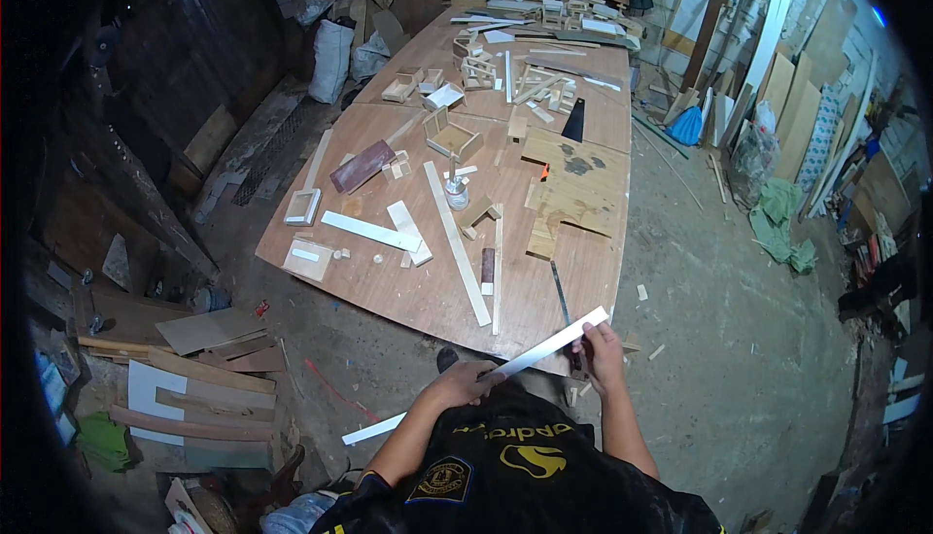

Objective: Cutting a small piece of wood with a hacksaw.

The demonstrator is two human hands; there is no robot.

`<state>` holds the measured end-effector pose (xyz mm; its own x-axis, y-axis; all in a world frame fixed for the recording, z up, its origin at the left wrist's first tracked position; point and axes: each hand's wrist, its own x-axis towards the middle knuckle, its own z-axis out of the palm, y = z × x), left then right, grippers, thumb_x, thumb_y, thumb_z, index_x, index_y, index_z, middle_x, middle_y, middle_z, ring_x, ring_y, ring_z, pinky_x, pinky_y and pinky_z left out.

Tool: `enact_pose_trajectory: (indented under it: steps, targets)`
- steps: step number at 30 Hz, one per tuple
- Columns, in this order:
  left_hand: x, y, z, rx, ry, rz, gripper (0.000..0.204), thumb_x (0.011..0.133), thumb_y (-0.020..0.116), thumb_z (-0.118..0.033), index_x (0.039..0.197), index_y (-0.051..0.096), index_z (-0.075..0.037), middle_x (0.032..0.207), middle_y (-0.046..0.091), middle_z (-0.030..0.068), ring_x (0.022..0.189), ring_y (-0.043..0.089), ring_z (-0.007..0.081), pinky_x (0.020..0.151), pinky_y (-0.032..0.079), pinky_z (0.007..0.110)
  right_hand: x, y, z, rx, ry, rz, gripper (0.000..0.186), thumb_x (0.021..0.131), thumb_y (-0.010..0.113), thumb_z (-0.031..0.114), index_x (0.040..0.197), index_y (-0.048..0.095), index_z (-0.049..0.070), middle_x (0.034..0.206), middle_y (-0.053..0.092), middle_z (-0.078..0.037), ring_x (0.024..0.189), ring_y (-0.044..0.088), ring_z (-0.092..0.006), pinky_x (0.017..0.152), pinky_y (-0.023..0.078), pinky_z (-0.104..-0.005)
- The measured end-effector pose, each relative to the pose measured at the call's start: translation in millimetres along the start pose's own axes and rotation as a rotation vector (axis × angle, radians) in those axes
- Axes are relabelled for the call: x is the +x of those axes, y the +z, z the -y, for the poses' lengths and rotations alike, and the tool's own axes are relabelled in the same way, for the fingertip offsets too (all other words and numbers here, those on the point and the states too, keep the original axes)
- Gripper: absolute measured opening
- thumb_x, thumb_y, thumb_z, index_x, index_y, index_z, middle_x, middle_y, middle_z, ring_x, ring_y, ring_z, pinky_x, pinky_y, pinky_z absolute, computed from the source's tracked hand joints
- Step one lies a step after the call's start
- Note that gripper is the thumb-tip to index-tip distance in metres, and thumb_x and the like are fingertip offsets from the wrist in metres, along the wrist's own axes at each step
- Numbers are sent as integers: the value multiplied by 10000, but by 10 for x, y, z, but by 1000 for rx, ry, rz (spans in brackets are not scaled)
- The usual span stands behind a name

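Holding a long white wooden strip [486, 374] with both hands, we stand at the near edge of the plywood table [428, 291]. Left hand [462, 383] grips its middle, right hand [598, 349] the far end — thin, light, probably bendy, so two grips help.

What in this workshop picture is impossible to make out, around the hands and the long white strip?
- Right hand, head view: a thin dark thing sits under the fingers; too small to tell what.
- White strip: its middle is covered by the left hand.
- Small wooden pieces at the far end of the table: too small and bent by the lens.
- Left wall side: too dark.
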<state>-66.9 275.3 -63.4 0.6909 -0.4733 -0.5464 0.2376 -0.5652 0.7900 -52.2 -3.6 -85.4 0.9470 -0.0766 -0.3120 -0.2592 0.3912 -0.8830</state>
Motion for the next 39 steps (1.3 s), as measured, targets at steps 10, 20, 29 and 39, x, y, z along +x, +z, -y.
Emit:
enact_pose_trajectory:
  steps: [10, 20, 29, 39]
  targets:
    - [21, 42, 30, 181, 182, -194, 357, 916, 617, -359, 1137, 647, -81, 998, 680, 201, 962, 642, 382, 824, 487, 414, 9, -90, 196, 106, -93, -34, 233, 965, 573, 158, 1117, 598, -17, 814, 620, -41, 686, 592, -114, 640, 494, -245]
    - [-4, 28, -82, 137, 202, -216, 336, 916, 630, -299, 1164, 638, -74, 1054, 677, 193, 982, 647, 364, 835, 488, 406, -108, -69, -36, 56, -25, 47, 285, 942, 605, 113, 1185, 549, -25, 895, 643, -73, 748, 612, -121, 664, 514, -248]
    - [61, 119, -19, 156, 243, -264, 302, 921, 612, -295, 1114, 635, -64, 965, 689, 183, 927, 656, 373, 801, 494, 416, -173, -104, 22, 24, -17, 53, 273, 950, 585, 99, 1191, 557, -26, 884, 638, -62, 747, 607, -105, 656, 505, -232]
    - [39, 156, 64, 141, 251, -273, 299, 929, 608, -308, 1106, 632, -69, 961, 686, 185, 909, 655, 381, 776, 495, 425, -219, -111, 23, -11, 43, 42, 261, 960, 560, 97, 1192, 565, -22, 878, 627, -55, 735, 597, -100, 647, 498, -229]
